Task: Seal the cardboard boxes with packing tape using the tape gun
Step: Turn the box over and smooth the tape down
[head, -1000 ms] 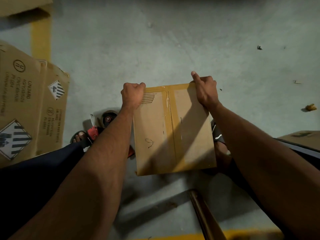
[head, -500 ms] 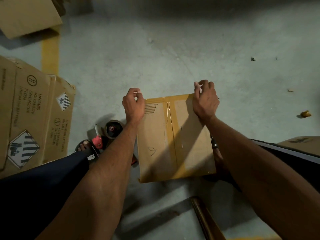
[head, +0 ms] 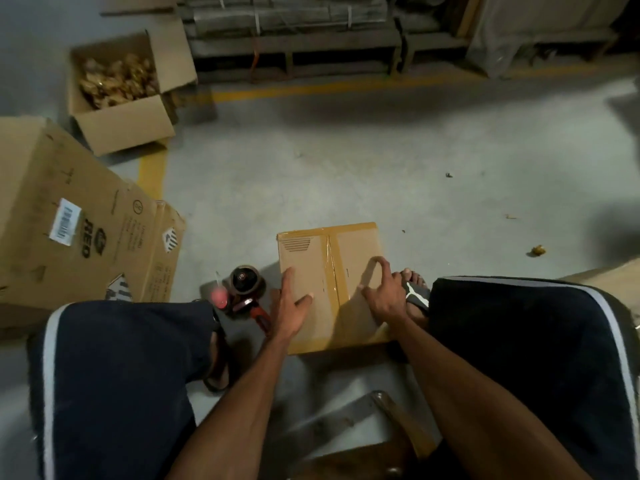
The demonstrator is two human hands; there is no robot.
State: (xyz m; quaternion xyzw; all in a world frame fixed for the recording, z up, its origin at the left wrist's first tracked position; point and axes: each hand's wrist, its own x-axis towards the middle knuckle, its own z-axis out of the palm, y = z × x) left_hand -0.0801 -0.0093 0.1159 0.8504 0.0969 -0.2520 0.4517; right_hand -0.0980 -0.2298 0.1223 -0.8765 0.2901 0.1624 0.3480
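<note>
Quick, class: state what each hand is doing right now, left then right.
Left hand: open, fingers straight, flat on top of the cardboard box.
Right hand: open, fingers loosely arched over the box top, holding nothing.

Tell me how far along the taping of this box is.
Done: the small box shows tape along its centre seam and far edge. In hand: the left hand lies flat on it, the right hand touches it; the tape gun lies on the floor. Left: not clear; hidden sides unseen.
</note>
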